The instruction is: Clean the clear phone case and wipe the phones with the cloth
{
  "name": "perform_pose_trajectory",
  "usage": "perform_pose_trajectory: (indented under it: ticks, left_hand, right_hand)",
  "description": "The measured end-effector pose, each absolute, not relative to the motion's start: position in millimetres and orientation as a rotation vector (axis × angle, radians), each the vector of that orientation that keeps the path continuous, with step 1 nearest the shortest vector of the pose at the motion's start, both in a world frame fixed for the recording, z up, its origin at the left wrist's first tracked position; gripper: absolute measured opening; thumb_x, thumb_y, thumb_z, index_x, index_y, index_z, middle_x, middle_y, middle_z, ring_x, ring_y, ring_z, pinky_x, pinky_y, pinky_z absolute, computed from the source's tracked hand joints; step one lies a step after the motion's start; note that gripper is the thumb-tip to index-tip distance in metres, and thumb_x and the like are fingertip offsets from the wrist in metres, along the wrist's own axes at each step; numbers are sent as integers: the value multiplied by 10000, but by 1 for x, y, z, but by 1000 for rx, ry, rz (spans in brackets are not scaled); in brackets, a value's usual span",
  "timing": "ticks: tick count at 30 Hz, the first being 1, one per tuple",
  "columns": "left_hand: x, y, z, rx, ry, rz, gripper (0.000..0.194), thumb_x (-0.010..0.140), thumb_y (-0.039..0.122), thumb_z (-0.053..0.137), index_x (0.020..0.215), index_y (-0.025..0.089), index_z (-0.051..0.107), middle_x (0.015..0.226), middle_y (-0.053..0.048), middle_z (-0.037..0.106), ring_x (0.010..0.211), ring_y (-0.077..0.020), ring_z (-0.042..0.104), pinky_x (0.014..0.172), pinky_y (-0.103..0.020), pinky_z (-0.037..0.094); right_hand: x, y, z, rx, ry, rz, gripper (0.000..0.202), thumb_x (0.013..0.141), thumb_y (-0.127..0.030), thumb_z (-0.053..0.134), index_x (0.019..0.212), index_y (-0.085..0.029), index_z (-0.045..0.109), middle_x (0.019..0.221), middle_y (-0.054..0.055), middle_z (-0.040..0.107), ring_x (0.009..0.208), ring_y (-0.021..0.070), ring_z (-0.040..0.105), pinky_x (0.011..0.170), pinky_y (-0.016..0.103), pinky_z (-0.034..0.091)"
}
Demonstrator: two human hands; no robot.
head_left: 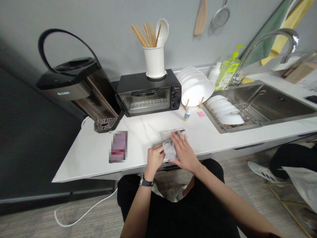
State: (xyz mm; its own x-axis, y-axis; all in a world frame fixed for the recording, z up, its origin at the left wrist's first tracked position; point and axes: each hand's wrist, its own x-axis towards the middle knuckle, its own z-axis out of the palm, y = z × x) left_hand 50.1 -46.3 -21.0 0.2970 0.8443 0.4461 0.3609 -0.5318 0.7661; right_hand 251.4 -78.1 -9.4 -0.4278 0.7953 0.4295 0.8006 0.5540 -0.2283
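Note:
At the counter's front edge, a light grey cloth lies bunched between my two hands. My left hand, with a dark watch on the wrist, is closed with its fingers curled at the cloth's left edge. Stretched and slightly apart, the fingers of my right hand lie over the cloth's right side. Beneath the cloth and fingers is a flat, clear rectangular item with a dark patch at its right; its kind is unclear. A small white bottle with a yellow-and-blue label stands farther back.
A pixelated purple item lies left on the white counter. Behind are a water dispenser, a toaster oven, racked plates and pink sticky notes. Bowls stand by the sink. Another person's leg shows right.

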Motion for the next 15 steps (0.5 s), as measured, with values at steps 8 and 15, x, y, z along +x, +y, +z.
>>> perform_pose_trajectory:
  ticks: [8,15]
  left_hand:
    - [47,-42,-20,1955,1149,1155,120,889,205,703,827,167,799,817,-52,808,718,-194,728,740,-298,606]
    - [51,-41,-18,1827,1189,1197,151,869,233,730,963,193,842,965,-72,840,833,-227,766,835,-340,615]
  right_hand:
    - [260,-66,-7,-1306,-2247,-4,900,1038,-680,435,1690,-103,207,1709,221,358,1628,353,255,1292,619,260]
    - [248,-60,-5,-1400,-2128,-30,936,1020,-694,453,1663,-48,241,1708,265,326,1645,421,144,1271,683,257]
